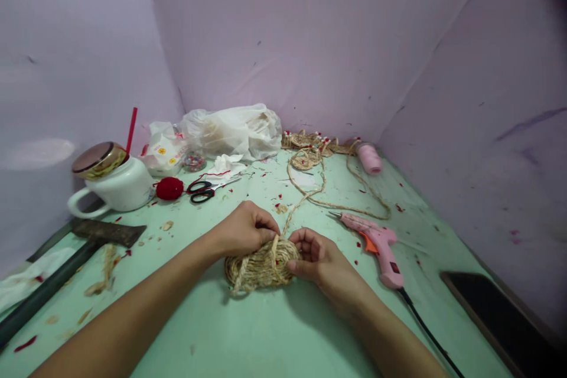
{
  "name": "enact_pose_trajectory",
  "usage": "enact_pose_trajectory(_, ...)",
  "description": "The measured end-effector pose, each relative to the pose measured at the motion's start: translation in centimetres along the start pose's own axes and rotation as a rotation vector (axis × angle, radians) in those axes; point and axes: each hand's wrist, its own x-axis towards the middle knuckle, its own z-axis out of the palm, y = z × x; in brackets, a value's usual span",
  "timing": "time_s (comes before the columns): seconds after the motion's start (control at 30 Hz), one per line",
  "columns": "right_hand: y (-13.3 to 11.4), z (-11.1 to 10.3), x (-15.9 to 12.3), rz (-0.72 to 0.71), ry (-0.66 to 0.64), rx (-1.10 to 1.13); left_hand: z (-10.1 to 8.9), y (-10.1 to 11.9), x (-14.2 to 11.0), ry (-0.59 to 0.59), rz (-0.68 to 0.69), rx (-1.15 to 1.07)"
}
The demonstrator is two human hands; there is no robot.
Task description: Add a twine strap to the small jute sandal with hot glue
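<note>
Gripping a coiled straw-rope piece (pixel 263 269) from two sides, both hands work at the front middle of the pale green desk (pixel 212 342) in the head view. The left hand (pixel 248 229) is closed in a pinch, thumb and forefinger on the piece's upper edge, close to where a loose rope (pixel 291 217) leads away. The right hand (pixel 316 253) grasps the right edge lightly, its thumb against the near face and the other fingers curled by the upper corner. Two thicker strands cross the front of the piece, which sits low between the hands. Beyond them the rope winds back over the desk in loops, up to a row of coiled ornaments (pixel 306 156) with red and white bits along the back wall; a pink thread spool (pixel 370 159) lies at their right. Right of the right hand, and apart from it, rests a pink glue gun (pixel 376 242) with an orange trigger, its nozzle pointing left, and farther right a dark flat slab (pixel 496 319). On the left side are a hammer (pixel 108 232), a white mug (pixel 128 184) with a gold-rimmed lid tilted on top, a red yarn ball (pixel 170 188), black-handled scissors (pixel 202 191) just beside it, and a white plastic bag (pixel 241 133) behind. Scraps of straw and red thread dot the surface
</note>
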Motion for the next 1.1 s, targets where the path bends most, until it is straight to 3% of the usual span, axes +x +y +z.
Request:
enact_pose_trajectory(0.27,-0.2,0.3,-0.2,0.023,0.008,0.055,-1.4,0.6,-0.6,-0.2,0.008,-0.038)
enact_pose_trajectory(0.53,0.3,0.0,0.1,-0.007,0.026,0.024,-0.3,0.8,-0.8,-0.05,-0.001,0.031)
enact_pose_trajectory(0.77,0.4,0.1,0.2,-0.035,0.004,0.059,-0.5,0.7,-1.0,-0.113,0.027,0.044)
enact_pose_trajectory(1.1,0.4,0.1,0.3,-0.04,-0.027,0.108,-0.6,1.4,-1.1,-0.056,-0.004,0.059)
